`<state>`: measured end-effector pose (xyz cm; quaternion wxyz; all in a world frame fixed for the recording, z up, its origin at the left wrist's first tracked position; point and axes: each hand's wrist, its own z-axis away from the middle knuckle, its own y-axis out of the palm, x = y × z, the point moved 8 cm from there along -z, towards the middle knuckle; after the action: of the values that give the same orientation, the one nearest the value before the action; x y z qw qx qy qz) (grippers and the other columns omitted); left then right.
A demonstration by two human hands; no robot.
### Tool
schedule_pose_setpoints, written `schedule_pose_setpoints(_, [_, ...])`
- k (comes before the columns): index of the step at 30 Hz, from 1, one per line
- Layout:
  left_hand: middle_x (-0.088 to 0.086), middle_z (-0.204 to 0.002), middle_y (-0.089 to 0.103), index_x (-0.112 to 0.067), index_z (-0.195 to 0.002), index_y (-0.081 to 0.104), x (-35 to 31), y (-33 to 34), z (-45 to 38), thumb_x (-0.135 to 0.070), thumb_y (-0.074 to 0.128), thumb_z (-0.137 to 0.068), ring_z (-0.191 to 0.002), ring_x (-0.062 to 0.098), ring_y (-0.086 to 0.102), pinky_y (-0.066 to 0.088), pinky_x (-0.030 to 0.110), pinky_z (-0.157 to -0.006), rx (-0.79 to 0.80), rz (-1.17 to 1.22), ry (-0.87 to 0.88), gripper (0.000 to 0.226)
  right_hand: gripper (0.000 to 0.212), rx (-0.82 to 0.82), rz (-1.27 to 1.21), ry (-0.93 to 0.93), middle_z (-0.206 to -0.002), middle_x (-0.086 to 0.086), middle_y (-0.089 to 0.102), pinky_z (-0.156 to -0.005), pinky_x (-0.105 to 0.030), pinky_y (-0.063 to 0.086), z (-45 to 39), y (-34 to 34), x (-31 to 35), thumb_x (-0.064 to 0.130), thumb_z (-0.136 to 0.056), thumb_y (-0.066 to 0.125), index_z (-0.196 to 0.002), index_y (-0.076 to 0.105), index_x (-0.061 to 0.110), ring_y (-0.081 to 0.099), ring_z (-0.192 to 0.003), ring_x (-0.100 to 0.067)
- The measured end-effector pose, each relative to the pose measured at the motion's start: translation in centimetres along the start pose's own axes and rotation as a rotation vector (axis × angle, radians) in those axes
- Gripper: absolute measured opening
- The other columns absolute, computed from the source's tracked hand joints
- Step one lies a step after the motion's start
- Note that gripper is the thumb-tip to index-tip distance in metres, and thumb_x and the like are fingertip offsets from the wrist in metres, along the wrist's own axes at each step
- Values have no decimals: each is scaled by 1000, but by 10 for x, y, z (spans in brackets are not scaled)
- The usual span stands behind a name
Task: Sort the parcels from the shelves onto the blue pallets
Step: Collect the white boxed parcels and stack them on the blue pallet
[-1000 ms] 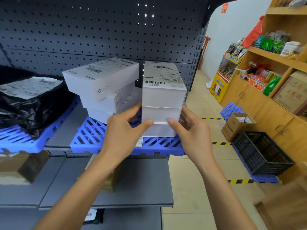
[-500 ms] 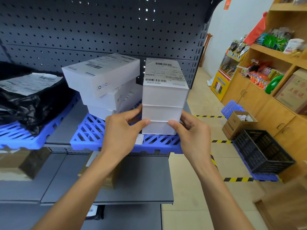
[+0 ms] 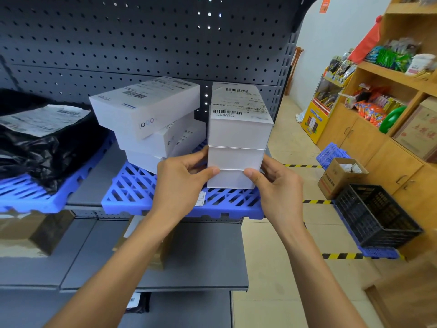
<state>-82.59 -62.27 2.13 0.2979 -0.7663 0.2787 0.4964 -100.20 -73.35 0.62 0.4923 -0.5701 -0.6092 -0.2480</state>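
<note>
Three white boxes (image 3: 237,140) stand stacked upright on a blue pallet (image 3: 132,197) on the shelf; the top one carries a barcode label. My left hand (image 3: 179,183) grips the stack's left side, thumb on the front near the seam between the middle and bottom box. My right hand (image 3: 279,185) grips the right side the same way. To the left leans a crooked pile of white boxes (image 3: 151,119) on the same pallet.
A black plastic parcel (image 3: 40,140) lies on a second blue pallet (image 3: 28,197) at left. Brown cartons sit on the lower shelf (image 3: 208,254). On the floor at right are a black crate (image 3: 376,216), a cardboard box (image 3: 340,178) and wooden cabinets.
Both hands have stayed on the sides of the stack, the thumbs shifting slightly toward the lower seam. The stack has barely moved.
</note>
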Motion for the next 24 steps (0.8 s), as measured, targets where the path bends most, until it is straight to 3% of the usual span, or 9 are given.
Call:
schedule_pose_setpoints(7, [-25, -109, 70, -20, -130, 67, -4, 0, 5, -5, 76, -87, -103, -6, 68, 53, 18, -95, 6, -5, 22, 47, 47, 42, 51, 1, -116, 26, 69, -90, -30, 59, 3, 0, 7, 17, -93, 70, -137, 61, 32, 68, -102, 2])
schedule_pose_setpoints(12, [-15, -119, 71, -24, -133, 66, -5, -9, 8, -14, 75, -89, -106, -4, 67, 54, 22, -97, 16, -16, 43, 46, 49, 79, 160, 12, -123, 19, 68, -83, -40, 61, 9, -5, 16, 29, -94, 68, -140, 54, 40, 70, -101, -8])
schedule_pose_setpoints(14, [-16, -119, 71, -26, -131, 67, -7, -13, 8, -15, 74, -90, -107, -4, 66, 53, 21, -96, 34, -32, 64, 43, 51, 91, 249, 22, -114, 20, 69, -79, -41, 60, 13, -7, 21, 34, -94, 67, -142, 51, 44, 69, -94, -16])
schedule_pose_setpoints(18, [-22, -116, 70, -28, -127, 69, -9, -26, 10, -15, 73, -90, -109, -11, 62, 50, 15, -96, 78, -63, 90, 39, 51, 78, 340, 7, -91, 47, 58, -81, -22, 53, 27, -9, 32, 36, -92, 69, -138, 51, 47, 57, -99, 11])
schedule_pose_setpoints(24, [-30, -109, 70, -36, -121, 71, -3, -62, 11, -26, 73, -90, -102, -4, 65, 50, 16, -93, 126, -115, 92, 32, 55, -119, 332, 40, -90, 53, 53, -89, -29, 49, 57, -11, 54, 27, -91, 71, -142, 52, 39, 53, -98, 18])
